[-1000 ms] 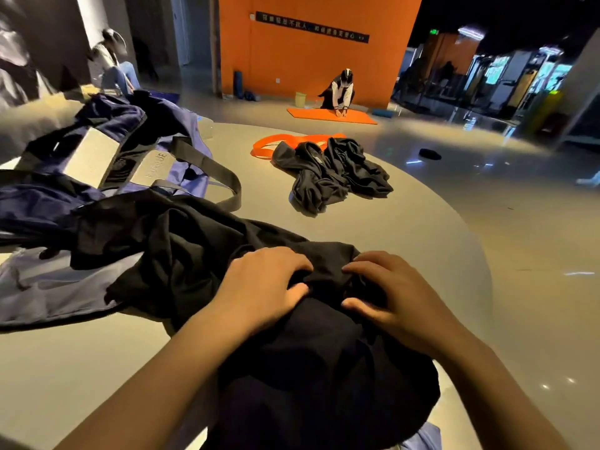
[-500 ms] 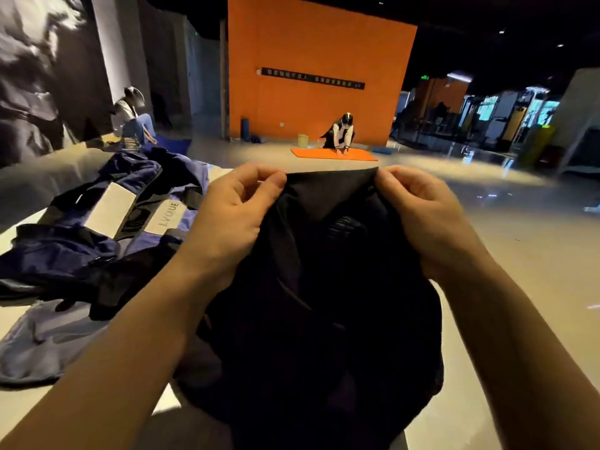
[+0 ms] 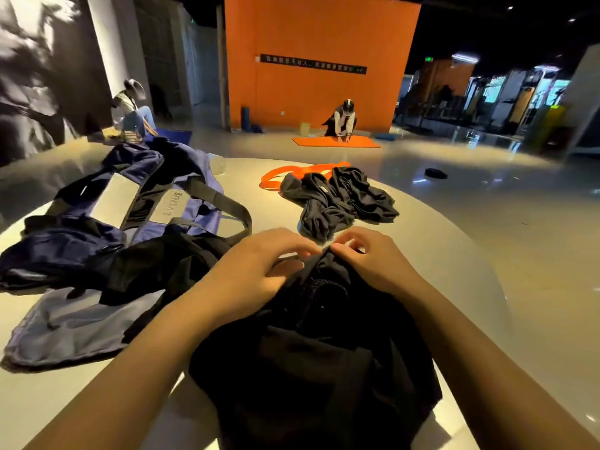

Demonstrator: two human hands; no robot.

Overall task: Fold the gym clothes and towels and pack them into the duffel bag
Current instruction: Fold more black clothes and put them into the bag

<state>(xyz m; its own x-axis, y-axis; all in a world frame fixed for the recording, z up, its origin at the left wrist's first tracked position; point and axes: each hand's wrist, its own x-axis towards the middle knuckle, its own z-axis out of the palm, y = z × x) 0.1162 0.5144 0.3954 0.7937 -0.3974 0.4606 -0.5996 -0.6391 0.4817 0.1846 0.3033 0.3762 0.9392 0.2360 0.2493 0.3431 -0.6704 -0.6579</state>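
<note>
- The navy duffel bag (image 3: 130,203) lies slumped on the left of the pale round surface (image 3: 431,251), its black strap (image 3: 224,203) looping toward the middle; what is inside it cannot be made out.
- A grey-lined flap of cloth (image 3: 65,329) spreads flat in front of the bag, and part of a dark garment lies over the bag's near side.
- A black garment (image 3: 318,362) is bunched at the near edge of the surface, hanging partly over it toward the viewer.
- The left hand (image 3: 259,271) and the right hand (image 3: 373,258) meet at the garment's far top edge; both have their fingers curled and pinching the fabric (fingertips blurred).
- A second crumpled black garment (image 3: 337,199) lies farther back near the middle, with an orange band (image 3: 276,175) just behind it and touching.
- Bare surface runs along the right rim and between the two garments.
- Beyond the rim, glossy floor; a person (image 3: 344,120) kneels on an orange mat (image 3: 336,141) by an orange wall.
</note>
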